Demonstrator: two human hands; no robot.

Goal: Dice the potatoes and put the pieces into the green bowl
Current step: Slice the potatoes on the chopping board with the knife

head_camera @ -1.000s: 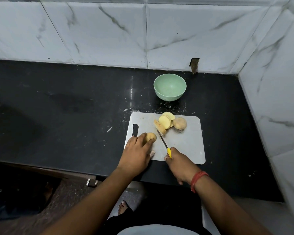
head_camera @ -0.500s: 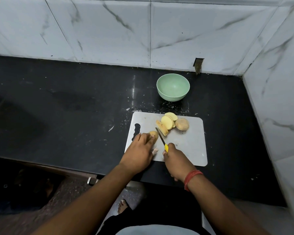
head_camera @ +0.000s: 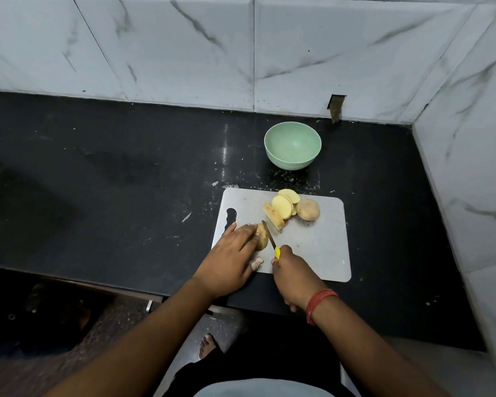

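Head view shows the potato piece [head_camera: 261, 239] being cut lying near the left end of the grey cutting board [head_camera: 321, 247], its skin side up as far as the frame shows. The left hand [head_camera: 229, 262] presses down on it, fingers laid over its top and left side. The right hand [head_camera: 291, 275] is curled round the yellow handle of a small knife [head_camera: 270, 239], whose blade lies against the right side of that piece, pointing away from the person.

Toward the far edge of the board lie the pieces already cut: a few pale slices [head_camera: 282, 206] leaning on one another, with a whole potato [head_camera: 307, 209] touching them on the right. Beyond the board, on the black counter [head_camera: 112, 173], stands the green bowl [head_camera: 292, 145], with nothing visible inside it.

By my reading the work is at the slicing stage: nothing is diced yet and nothing has gone to the bowl, so the task is early. The next move calls for a steady downward cut close beside the left fingertips, which sit just next to the blade, so those fingers should stay tucked back. Afterwards the slices need cutting into strips and crosswise into cubes.
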